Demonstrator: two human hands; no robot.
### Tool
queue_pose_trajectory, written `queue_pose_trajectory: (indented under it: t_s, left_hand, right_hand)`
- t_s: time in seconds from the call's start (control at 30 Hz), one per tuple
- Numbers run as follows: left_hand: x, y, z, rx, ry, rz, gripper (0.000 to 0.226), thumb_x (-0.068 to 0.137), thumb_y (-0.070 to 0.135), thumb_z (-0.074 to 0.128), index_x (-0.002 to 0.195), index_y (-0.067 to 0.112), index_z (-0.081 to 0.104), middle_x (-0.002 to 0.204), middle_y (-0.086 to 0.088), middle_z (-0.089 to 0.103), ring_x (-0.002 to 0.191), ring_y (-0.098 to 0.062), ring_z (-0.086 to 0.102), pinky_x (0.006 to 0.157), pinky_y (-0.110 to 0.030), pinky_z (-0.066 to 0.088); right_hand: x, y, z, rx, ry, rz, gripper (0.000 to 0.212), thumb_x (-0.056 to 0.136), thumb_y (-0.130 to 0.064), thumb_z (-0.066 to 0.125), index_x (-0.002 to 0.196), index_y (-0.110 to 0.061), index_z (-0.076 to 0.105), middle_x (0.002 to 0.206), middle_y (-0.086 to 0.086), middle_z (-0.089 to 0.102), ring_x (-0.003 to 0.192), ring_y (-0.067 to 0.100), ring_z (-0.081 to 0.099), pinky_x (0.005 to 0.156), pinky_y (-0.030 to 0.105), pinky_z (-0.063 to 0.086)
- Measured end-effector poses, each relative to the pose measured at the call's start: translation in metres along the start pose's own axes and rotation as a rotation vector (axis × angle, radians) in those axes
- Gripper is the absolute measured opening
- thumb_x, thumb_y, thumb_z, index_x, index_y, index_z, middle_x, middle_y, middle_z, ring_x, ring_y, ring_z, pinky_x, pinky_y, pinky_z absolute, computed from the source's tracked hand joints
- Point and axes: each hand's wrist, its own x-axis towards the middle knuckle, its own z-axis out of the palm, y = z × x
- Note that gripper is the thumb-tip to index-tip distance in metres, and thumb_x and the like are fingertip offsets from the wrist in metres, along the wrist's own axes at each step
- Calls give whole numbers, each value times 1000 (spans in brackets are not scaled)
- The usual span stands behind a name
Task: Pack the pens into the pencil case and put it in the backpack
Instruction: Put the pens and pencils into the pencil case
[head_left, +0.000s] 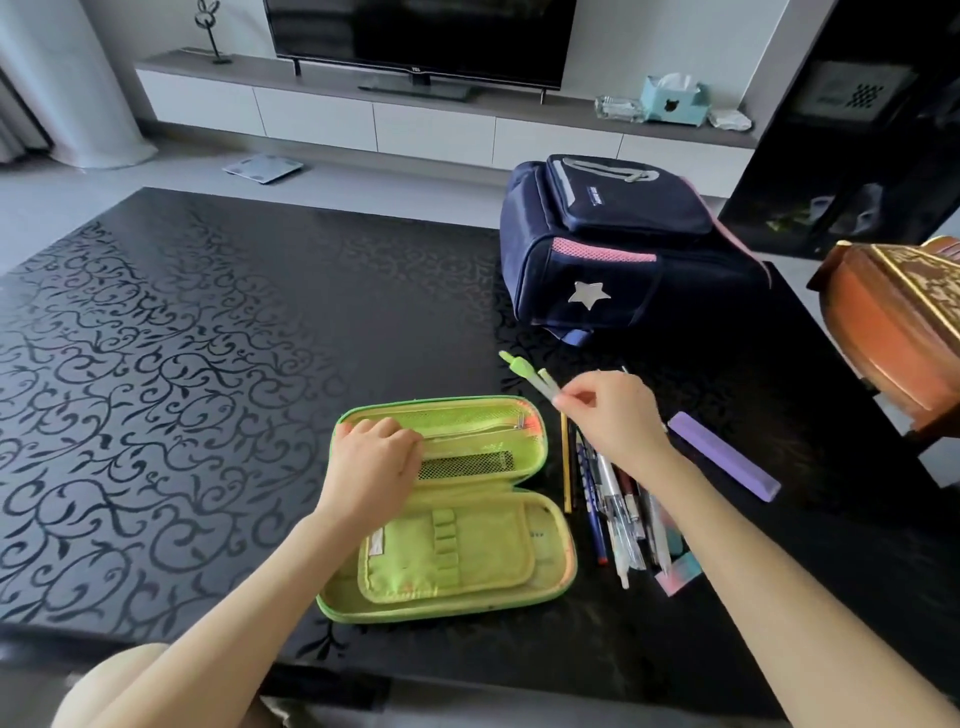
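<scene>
A green pencil case (493, 551) lies open flat on the black table. My left hand (371, 460) rests on its upper half, fingers curled over the mesh pocket. Just right of the case, my right hand (610, 415) pinches a green-and-white pen (522, 371) and holds it lifted, tip pointing up and left. Several pens (605, 506) lie in a loose pile under my right wrist, with a yellow pencil (565, 467) beside the case. A navy backpack (618, 244) with pink trim and a silver star lies at the back right, zipped shut.
A purple bar-shaped box (724, 462) lies right of the pens, and a pastel eraser (678, 571) sits at the pile's near end. A wooden chair (893, 322) stands at the table's right edge. A TV cabinet (441, 114) runs along the far wall.
</scene>
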Motion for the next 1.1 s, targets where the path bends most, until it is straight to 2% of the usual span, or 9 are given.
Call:
queue_pose_trajectory:
  t_s: [0.13, 0.17, 0.23, 0.37, 0.47, 0.6, 0.73, 0.93, 1.1]
  left_hand:
    - [7, -4, -7, -51, 15, -74, 43, 89, 31, 34, 65, 10, 63, 66, -4, 62, 62, -29, 57, 60, -34, 43]
    - [11, -9, -8, -98, 21, -120, 37, 89, 26, 39, 68, 7, 63, 68, -8, 62, 62, -32, 57, 57, -35, 44]
    - [22, -20, -13, -136, -42, -150, 20, 88, 16, 51, 80, 6, 66, 76, -12, 62, 68, -34, 59, 59, -37, 45]
    - [44, -26, -22, 60, -399, 59, 20, 90, 25, 54, 96, 10, 66, 92, -7, 55, 85, -31, 59, 68, -33, 42]
    - [55, -18, -22, 253, -519, 209, 18, 93, 16, 48, 100, 10, 63, 103, -7, 55, 90, -29, 58, 68, -32, 39]
    - [62, -9, -17, 445, -571, 350, 25, 88, -3, 42, 104, 3, 61, 108, -12, 56, 96, -30, 56, 76, -35, 47]
    - [65, -7, -9, 566, -584, 482, 26, 88, -4, 43, 103, 3, 62, 109, -12, 60, 98, -30, 59, 85, -36, 50]
    - [70, -17, -9, 490, -607, 407, 27, 86, -6, 43, 101, 4, 63, 107, -9, 59, 98, -28, 59, 85, -36, 50]
    - [68, -16, -14, 534, -622, 447, 27, 88, -6, 40, 102, 4, 62, 108, -10, 57, 98, -27, 57, 85, -35, 50]
  right_hand:
    - [15, -44, 39, -314, -198, -391, 13, 85, -18, 62, 85, -12, 74, 85, 3, 66, 80, 23, 54, 66, 32, 45]
    - [18, -48, 50, -387, -168, -486, 5, 77, -13, 71, 73, -11, 73, 75, 3, 64, 69, 22, 49, 55, 30, 42]
    - [19, -48, 64, -455, -161, -561, 26, 49, -3, 86, 47, -15, 63, 52, -2, 54, 51, 16, 34, 40, 21, 30]
    - [6, -43, 74, -524, -200, -620, 34, 36, 5, 84, 43, -17, 58, 44, -4, 51, 43, 16, 47, 39, 20, 41]
    - [-9, -41, 77, -511, -197, -644, 34, 32, 13, 77, 43, -12, 58, 45, 0, 52, 42, 17, 48, 38, 19, 37]
    - [-14, -38, 86, -531, -194, -641, 29, 37, 10, 81, 50, -10, 65, 52, 2, 58, 47, 16, 53, 37, 20, 42]
    - [-13, -38, 89, -503, -247, -586, 23, 49, 15, 74, 62, -3, 69, 61, 7, 63, 56, 21, 59, 41, 25, 49]
    - [-9, -44, 84, -451, -277, -559, 34, 82, 17, 40, 100, 3, 64, 99, 15, 61, 91, 28, 55, 70, 34, 46]
    - [-10, -35, 90, -327, -235, -487, 31, 84, 15, 43, 98, 0, 66, 92, 10, 59, 88, 23, 51, 69, 31, 45]
